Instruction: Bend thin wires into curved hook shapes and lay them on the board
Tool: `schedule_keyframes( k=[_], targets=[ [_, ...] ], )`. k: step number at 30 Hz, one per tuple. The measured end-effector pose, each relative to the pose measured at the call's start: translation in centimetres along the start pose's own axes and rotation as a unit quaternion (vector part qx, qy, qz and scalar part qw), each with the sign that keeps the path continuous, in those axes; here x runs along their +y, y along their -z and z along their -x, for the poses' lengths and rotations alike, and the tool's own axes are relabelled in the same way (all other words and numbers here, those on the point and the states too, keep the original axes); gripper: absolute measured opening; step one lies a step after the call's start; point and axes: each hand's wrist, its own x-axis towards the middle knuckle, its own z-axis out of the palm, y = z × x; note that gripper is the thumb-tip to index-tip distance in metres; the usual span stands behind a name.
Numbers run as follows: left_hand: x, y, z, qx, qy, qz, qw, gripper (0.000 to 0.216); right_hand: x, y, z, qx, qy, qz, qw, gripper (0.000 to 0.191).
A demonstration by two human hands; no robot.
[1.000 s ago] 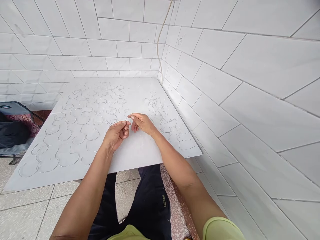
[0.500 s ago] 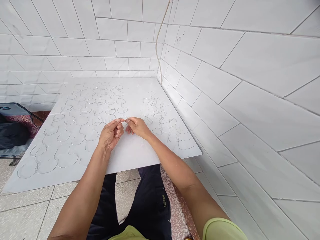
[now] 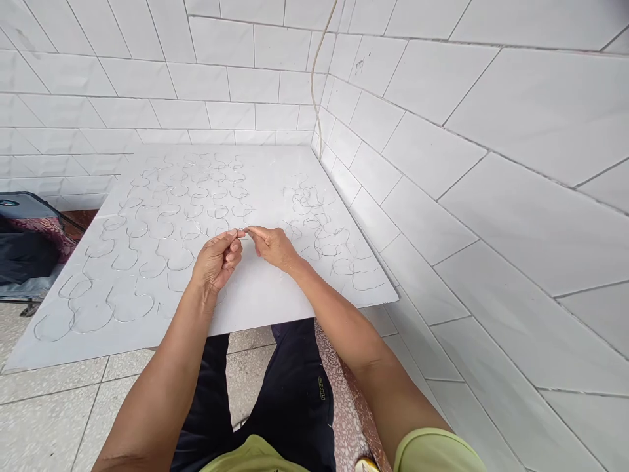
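Thin strands, dark grey to silvery, lie on the pale table (image 3: 265,288) on both sides of the hands. To the left of the left hand (image 3: 216,259) and beyond it, the curved strands (image 3: 130,320) are spread in rough rows, bent into open hooks, S-shapes and near-circles, some crossing. To the right of the right hand (image 3: 272,248), the tangled strands (image 3: 318,244) overlap in a looser, wavier cluster.

The hands meet above the table, their fingertips touching or nearly so. The left thumb and forefinger are pinched together with the other fingers curled in; the right thumb and forefinger are drawn narrow. Anything between the fingertips is too fine to make out.

Below the hands, the dark trousers (image 3: 295,393) bear a small yellow-green logo (image 3: 322,388), turned sideways and not surely legible. Beyond the right hand, dark marks (image 3: 361,63) on a wall tile cannot be read.
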Motion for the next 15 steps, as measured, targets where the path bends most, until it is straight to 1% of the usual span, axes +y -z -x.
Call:
schedule_keyframes(
  k=[4, 7, 9, 12, 15],
  targets=[
    [0.0, -0.2, 0.0, 0.015, -0.031, -0.012, 0.999, 0.022, -0.1, -0.7, 0.0, 0.021, -0.007, -0.012, 1.0, 0.037],
    [0.0, -0.6, 0.2, 0.018, -0.031, -0.042, 0.998, 0.035, 0.3, -0.7, -0.1, 0.064, -0.03, -0.022, 0.997, 0.038],
    [-0.2, -0.9, 0.4, 0.018, -0.034, -0.065, 0.997, 0.04, 0.6, -0.5, -0.2, 0.096, -0.05, -0.026, 0.994, 0.039],
    [-0.8, -1.3, 0.5, 0.017, -0.045, -0.11, 0.993, 0.037, 0.8, -0.4, -0.4, 0.131, -0.068, -0.027, 0.989, 0.039],
    [-1.6, -1.6, 0.3, 0.021, -0.058, -0.142, 0.988, 0.035, 0.5, -0.5, -0.5, 0.15, -0.081, -0.042, 0.984, 0.038]
  ],
)
